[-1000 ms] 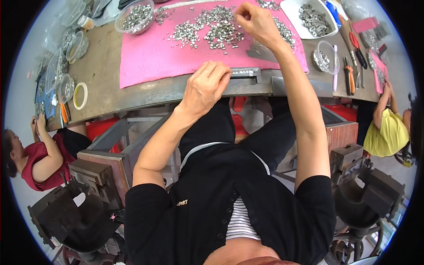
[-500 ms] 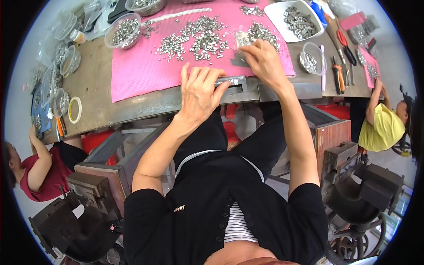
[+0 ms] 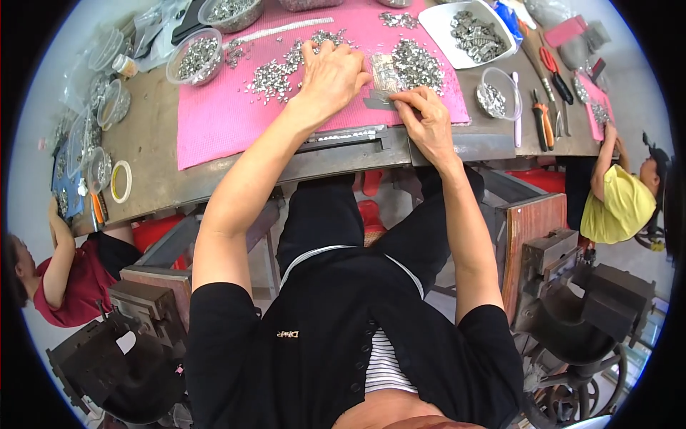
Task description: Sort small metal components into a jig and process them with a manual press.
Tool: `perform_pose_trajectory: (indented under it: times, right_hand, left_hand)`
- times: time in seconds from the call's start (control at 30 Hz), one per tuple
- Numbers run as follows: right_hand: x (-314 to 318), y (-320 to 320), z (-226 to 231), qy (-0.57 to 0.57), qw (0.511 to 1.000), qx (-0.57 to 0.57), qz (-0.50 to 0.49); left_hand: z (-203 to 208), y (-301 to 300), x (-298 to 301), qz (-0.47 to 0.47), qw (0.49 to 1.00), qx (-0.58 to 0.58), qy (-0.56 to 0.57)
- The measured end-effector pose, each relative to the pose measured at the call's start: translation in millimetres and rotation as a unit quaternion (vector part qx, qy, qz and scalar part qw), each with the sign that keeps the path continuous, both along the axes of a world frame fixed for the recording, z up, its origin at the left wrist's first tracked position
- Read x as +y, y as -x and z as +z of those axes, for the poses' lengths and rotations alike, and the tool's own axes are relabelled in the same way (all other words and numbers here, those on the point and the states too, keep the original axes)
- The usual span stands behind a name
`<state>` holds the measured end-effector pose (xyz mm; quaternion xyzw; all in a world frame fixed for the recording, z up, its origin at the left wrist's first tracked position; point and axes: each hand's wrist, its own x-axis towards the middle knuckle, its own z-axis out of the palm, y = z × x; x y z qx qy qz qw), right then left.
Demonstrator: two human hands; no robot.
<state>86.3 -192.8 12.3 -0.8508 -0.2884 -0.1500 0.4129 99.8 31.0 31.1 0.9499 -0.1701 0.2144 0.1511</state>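
Observation:
My left hand (image 3: 332,77) reaches over a pile of small shiny metal pieces (image 3: 271,80) on a pink mat (image 3: 214,129). Its fingers are bent at the pile and the thumb stands apart; nothing shows in its grip. Thumb and forefinger of my right hand (image 3: 429,123) come together beside a small grey plate (image 3: 379,100); what they pinch, if anything, is too small to make out. Along the bench's front edge lies a narrow metal rail (image 3: 346,136) with a row of little pieces in it. Another metal pile (image 3: 418,66) sits just beyond my right hand.
A white tray (image 3: 432,28) of darker metal parts stands far right, with a clear tub (image 3: 516,107) nearby. Pliers (image 3: 547,127) lie to the right. At the left are another tub (image 3: 171,68) and a tape roll (image 3: 128,182). Two people work at either side.
My left hand has left the rail and moved forward to the metal pile, uncovering the rail's row of pieces. My right hand has come back slightly toward the bench edge.

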Motion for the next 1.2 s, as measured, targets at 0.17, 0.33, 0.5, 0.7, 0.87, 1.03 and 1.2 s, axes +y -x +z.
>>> perform_pose_trajectory:
  times: [0.17, 0.33, 0.5, 0.7, 0.87, 1.03, 1.2]
  right_hand:
    - [1.2, 1.1, -0.2, -0.007, 1.000, -0.010, -0.005]
    - [1.9, 1.3, 0.3, -0.008, 1.000, -0.013, -0.002]
    - [0.5, 1.8, 0.5, -0.006, 1.000, -0.020, -0.001]
    - [-1.1, 3.4, -0.3, -0.021, 1.000, -0.022, 0.000]
    - [-1.4, 6.3, 1.8, -0.036, 0.999, -0.002, -0.007]
    - [-0.7, 3.4, 2.8, -0.029, 1.000, -0.001, -0.006]
    - [-0.6, -3.4, 21.1, 0.040, 0.997, 0.026, 0.060]
  left_hand:
    - [-5.7, 5.4, -10.9, 0.029, 0.999, -0.026, -0.026]
    - [-11.6, 6.8, -13.8, 0.016, 0.996, -0.070, -0.049]
    - [-10.3, 10.7, -13.2, 0.011, 0.999, -0.045, -0.015]
    - [-4.6, 8.3, -11.1, -0.082, 0.995, -0.037, 0.038]
    - [-1.6, -2.8, -10.8, -0.125, 0.991, 0.042, -0.004]
    - [-0.2, -9.1, -12.0, -0.166, 0.981, 0.083, -0.053]
    - [-2.3, 11.6, -4.9, -0.162, 0.976, 0.084, 0.117]
